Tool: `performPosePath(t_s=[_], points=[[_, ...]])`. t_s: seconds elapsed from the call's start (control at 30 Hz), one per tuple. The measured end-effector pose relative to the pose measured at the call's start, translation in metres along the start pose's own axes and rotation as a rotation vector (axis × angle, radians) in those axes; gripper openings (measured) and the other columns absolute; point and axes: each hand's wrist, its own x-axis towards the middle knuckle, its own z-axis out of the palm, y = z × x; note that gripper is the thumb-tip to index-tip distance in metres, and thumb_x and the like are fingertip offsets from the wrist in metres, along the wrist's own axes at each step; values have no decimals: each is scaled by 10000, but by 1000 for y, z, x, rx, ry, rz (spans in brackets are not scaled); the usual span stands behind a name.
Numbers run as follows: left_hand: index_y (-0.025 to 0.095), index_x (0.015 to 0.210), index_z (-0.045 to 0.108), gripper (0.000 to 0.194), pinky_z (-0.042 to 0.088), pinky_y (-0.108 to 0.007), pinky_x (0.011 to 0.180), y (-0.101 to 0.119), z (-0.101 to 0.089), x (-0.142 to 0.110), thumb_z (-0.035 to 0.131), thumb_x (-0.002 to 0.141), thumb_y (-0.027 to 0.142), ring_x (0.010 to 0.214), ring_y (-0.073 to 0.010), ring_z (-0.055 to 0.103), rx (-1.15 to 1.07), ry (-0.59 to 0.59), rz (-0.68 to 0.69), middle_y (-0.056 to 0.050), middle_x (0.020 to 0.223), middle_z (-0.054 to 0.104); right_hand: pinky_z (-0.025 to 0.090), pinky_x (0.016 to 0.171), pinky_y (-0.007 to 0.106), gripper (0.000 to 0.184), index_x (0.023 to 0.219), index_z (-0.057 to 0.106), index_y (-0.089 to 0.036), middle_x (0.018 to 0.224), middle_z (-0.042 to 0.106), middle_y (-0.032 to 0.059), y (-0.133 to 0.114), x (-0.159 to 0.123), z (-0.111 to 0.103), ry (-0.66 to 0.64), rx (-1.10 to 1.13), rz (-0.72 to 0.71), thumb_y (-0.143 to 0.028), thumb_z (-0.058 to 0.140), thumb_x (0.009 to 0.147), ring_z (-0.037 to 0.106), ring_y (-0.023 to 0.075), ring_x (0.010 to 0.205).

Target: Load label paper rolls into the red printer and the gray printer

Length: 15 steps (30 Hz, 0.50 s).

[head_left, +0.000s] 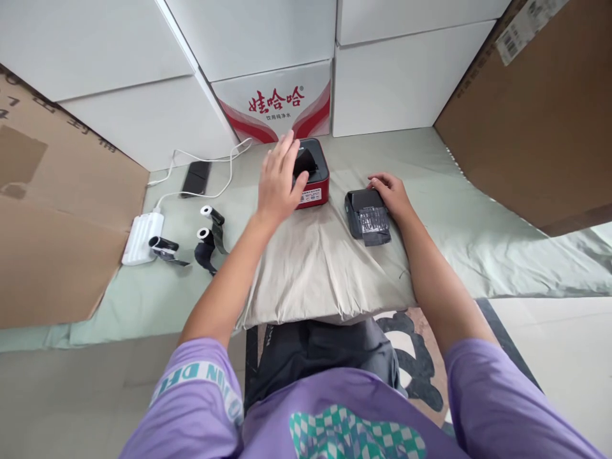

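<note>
My left hand (281, 185) spreads wide at the red-sided device's (314, 194) left edge, my right hand (392, 196) loosely open by the portable printer (366, 210) rightward on cloth (310, 268).

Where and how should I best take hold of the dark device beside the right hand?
Probably by its left and right sides, coming from above: the dark device is a low, compact block lying flat. I would avoid the near end, where the printed strip lies over it.
</note>
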Motion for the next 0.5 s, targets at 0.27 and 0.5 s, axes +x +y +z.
performPosePath(t_s=[0.27,0.5], points=[[181,1664,261,750,360,-483,1287,39,90,-75,484,958,304,1553,-288,429,-382,-381,118,-149,1690,411,542,893,410,684,911,723,-232,845,732,62,0,-1,5,88,-90,-3,-852,438,883,693,250,879],[126,1655,265,848,311,-487,1314,43,99,-71,504,841,155,1542,-281,448,-411,-433,37,-158,1663,439,554,841,397,795,1080,715,-254,908,738,57,-3,-6,8,102,-85,9,-912,309,896,692,252,913]])
